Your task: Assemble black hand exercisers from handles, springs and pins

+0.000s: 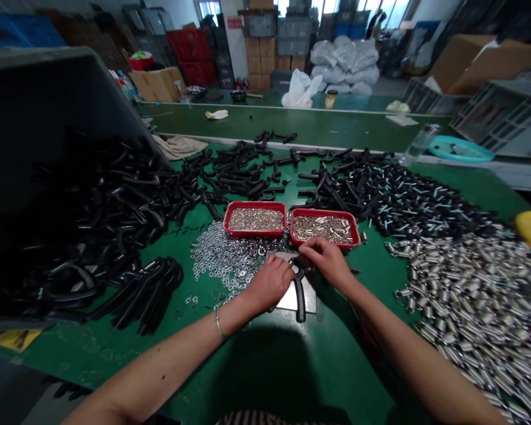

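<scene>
A black handle-like part point(300, 298) with a curved grip lies over a small metal plate point(310, 294), its grip toward me. My left hand point(272, 280) is closed at the head of this part, its fingers curled against the part's left side. On the other side, my right hand point(326, 261) has thumb and fingers pinched together just above the part's head. Whatever sits in that pinch is too small to make out. Right behind my hands stand two red trays, the left tray point(255, 234) with tiny metal pieces and the right tray point(356, 230) with small pins.
Loose nuts point(223, 254) spread left of the plate. Black handles point(146, 295) heap at the left, spilling from a tipped grey bin point(92, 65). At the right lie black-headed bolts point(425, 198) and a big pile of metal sleeves point(478, 295). A green conveyor-like strip point(265, 121) runs behind.
</scene>
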A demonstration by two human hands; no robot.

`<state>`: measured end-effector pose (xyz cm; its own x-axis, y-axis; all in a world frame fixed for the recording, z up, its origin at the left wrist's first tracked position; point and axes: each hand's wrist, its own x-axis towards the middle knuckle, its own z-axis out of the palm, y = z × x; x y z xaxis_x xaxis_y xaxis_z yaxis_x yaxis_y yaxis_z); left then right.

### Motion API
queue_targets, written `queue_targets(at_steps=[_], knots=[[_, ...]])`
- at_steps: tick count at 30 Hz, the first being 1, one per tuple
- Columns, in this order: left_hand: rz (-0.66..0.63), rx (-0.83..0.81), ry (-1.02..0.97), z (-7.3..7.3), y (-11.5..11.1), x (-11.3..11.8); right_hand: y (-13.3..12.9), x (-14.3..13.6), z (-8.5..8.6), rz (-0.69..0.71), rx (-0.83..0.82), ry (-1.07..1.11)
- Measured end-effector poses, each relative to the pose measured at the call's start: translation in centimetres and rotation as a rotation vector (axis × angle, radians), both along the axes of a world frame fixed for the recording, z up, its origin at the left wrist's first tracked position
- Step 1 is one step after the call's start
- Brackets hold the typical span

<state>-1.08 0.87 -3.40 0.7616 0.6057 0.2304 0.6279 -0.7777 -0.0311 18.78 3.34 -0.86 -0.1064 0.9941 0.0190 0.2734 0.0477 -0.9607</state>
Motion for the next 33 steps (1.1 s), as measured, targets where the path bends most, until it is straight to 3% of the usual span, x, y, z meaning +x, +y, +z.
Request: queue_targets(at_steps=[5,11,20,27,33], knots=[[-0.002,-0.009,0.017,-0.2,-0.1,0.0,-0.7,-0.7,-2.8,0.041,0.346,-0.388],[0.016,-0.008,0.031,-0.2,-0.3,0.0,-0.3,-1.0,-3.8,0.102,0.447,-0.556],[0.033,-0.028,-0.006,-0.2,-0.4,0.2,-0.3,-1.4,-3.3,0.118,0.553,-0.805],[0.250,-0.229,-0.396,1.6,-0.4,-1.4,-0.2,-1.6,-2.2,0.326,0.686,-1.108],[0.246,-0.286,-0.411,1.2,-1.3,-2.0,0.0,-2.0,-1.7,0.353,0.659,-1.164]])
